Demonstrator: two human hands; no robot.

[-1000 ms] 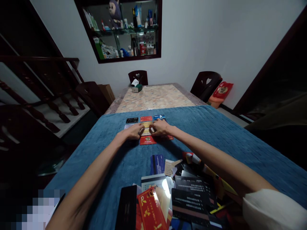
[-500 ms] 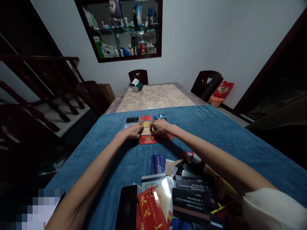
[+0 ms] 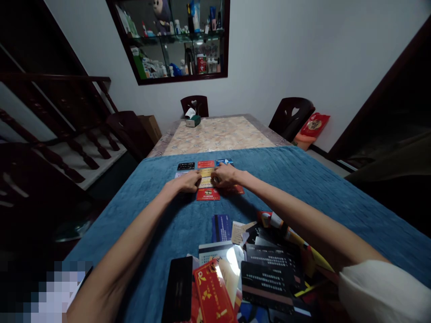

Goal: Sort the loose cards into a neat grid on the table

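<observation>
Both arms reach forward over a blue cloth (image 3: 303, 179) on the table. My left hand (image 3: 187, 181) and my right hand (image 3: 224, 175) meet over a grid of cards laid flat, fingers curled and pinching the edges of a pale yellow card (image 3: 205, 182) in the middle. Around it lie a black card (image 3: 186, 166), a red card (image 3: 205, 164), a blue card (image 3: 224, 161) and a red card (image 3: 208, 194) nearest me. Part of the grid is hidden under my hands.
A loose heap of cards (image 3: 242, 269) lies close to me, with a black phone-like slab (image 3: 177, 289) at its left. Beyond the cloth the patterned tabletop (image 3: 218, 134) holds a tissue box (image 3: 192, 119). Dark chairs (image 3: 291, 117) stand around; stair railing left.
Both hands have stayed on the yellow card with only slight finger shifts. The view has tilted a little downward.
</observation>
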